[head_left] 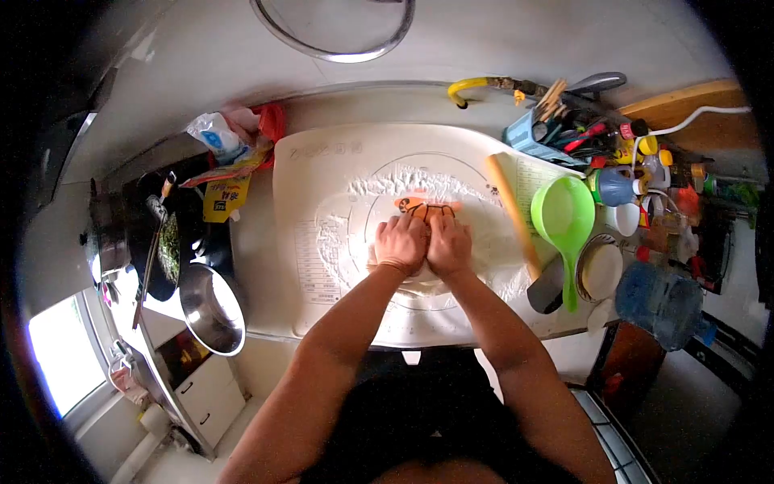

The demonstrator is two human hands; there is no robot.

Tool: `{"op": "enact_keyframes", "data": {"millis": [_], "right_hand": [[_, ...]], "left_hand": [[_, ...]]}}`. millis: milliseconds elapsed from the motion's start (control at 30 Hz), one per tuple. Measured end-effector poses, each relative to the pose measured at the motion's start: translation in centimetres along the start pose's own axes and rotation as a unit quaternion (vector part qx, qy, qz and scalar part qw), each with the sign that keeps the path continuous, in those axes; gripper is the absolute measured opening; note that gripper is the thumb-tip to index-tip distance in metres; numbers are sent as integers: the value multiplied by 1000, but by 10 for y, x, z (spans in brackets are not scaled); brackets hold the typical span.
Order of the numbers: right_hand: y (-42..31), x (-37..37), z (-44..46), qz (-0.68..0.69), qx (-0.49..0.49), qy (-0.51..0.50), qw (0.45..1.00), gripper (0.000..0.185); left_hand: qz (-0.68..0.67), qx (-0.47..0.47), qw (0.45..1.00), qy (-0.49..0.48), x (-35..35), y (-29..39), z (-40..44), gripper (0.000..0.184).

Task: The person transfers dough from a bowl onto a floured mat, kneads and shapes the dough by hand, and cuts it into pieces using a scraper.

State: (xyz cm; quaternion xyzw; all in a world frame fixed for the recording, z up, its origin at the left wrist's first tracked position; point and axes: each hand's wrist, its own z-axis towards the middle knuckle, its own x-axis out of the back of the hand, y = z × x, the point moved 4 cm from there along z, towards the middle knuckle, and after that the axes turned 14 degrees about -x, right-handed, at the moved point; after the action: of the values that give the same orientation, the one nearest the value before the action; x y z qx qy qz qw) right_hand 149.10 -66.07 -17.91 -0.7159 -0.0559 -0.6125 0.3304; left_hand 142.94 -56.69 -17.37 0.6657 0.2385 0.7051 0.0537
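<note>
My left hand (401,242) and my right hand (449,244) press side by side on a pale lump of dough (422,282), with their fingers curled over its far side. Most of the dough is hidden beneath the palms. It lies on a white kneading mat (322,161) with printed circles and an orange printed figure (427,208) just beyond my fingertips. Loose flour (407,181) is scattered in a ring around the hands. To the right, a wooden rolling pin (516,214) lies at a slant on the mat.
A green ladle-shaped scoop (564,214) and a dark-bladed scraper (547,287) lie at the right. Beyond are a blue utensil basket (532,137), several bottles and a large water jug (657,302). At left are a steel bowl (211,309) and plastic bags (230,141).
</note>
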Motion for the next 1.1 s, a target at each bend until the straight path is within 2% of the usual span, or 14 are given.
{"op": "enact_keyframes", "data": {"millis": [133,200,267,333,400,467,533,633,733,767,800,867,1000,1100], "right_hand": [[1,0,1,38,3,59,998,15],[-1,3,-2,28,-5,80,996,16],[4,0,-15,61,-83,0,995,15],[3,22,-34,115,-39,-41,992,13],[-13,46,-64,81,80,32,993,11],[-14,43,-81,107,140,72,982,9],[-3,33,-103,89,114,17,989,9],[0,31,-125,84,158,43,983,21],[0,14,-99,22,98,-17,995,21],[1,9,-85,29,67,-60,996,22],[-2,10,-70,41,76,-30,996,22],[-9,8,-40,27,69,-6,997,20],[-8,-6,6,24,71,23,997,18],[-4,-17,28,16,45,91,995,11]], "left_hand": [[18,41,999,-1,-5,-3,2,27],[25,30,998,45,2,4,-1,26],[-4,75,997,-23,5,7,-17,28],[-48,41,995,-80,15,14,-32,26],[60,1,993,-97,33,39,-58,23],[93,-81,989,77,37,49,-80,18],[29,-41,987,152,30,55,-102,17],[77,-51,976,198,9,63,-130,19],[86,0,985,151,4,52,-109,25],[69,22,994,88,0,42,-98,28],[35,55,997,38,-2,33,-86,29],[80,44,991,101,8,25,-62,20],[31,88,993,79,5,1,-15,22],[28,73,988,130,6,-10,9,22]]}}
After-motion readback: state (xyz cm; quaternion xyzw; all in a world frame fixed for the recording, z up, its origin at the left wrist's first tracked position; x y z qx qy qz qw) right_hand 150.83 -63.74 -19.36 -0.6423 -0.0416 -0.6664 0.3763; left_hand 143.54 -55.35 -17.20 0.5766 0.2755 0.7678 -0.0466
